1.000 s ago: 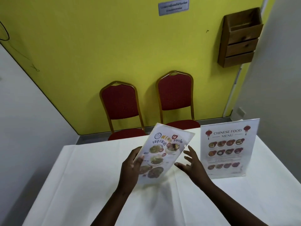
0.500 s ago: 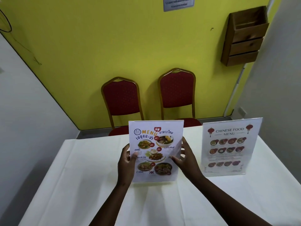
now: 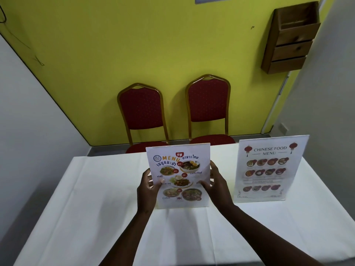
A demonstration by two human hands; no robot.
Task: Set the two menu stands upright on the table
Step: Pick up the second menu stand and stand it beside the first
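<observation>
Thai menu stand (image 3: 177, 175): clear acrylic sheet with food photos and an orange "MENU" heading, pinched between both hands, printed face toward the camera
Left hand (image 3: 147, 191): gripping its left edge, thumb on the front
Right hand (image 3: 216, 184): gripping its right edge, fingers curled behind
Chinese menu stand (image 3: 268, 167): right of the right hand – already upright, not touched
Room: bare white table (image 3: 80, 204) left of the left hand; far edge just behind the stands
Axis: long side vertical – bottom edge at the cloth, can't tell if it's touching
</observation>
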